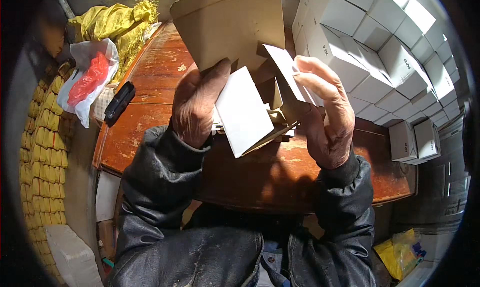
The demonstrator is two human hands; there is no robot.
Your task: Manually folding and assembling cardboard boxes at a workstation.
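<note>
An unfolded cardboard box [230,29], brown inside and white outside, is held up over the table in front of me. My left hand [197,102] grips its left side, the thumb lying along the brown inner face. A white flap [245,114] sticks out toward me beside that hand. My right hand [327,109] has its fingers bent around another white flap [289,73] on the right side. Several smaller brown flaps stand between the hands at the box's near end. Something white partly shows beneath the box and is too hidden to name.
White finished boxes [345,52] are stacked high at the right, with two small boxes [402,141] at the worn wooden table's [142,132] right edge. A black case [120,103], a red plastic bag [90,79] and yellow sacking [107,19] lie left. Yellow bundles [47,162] are piled beyond.
</note>
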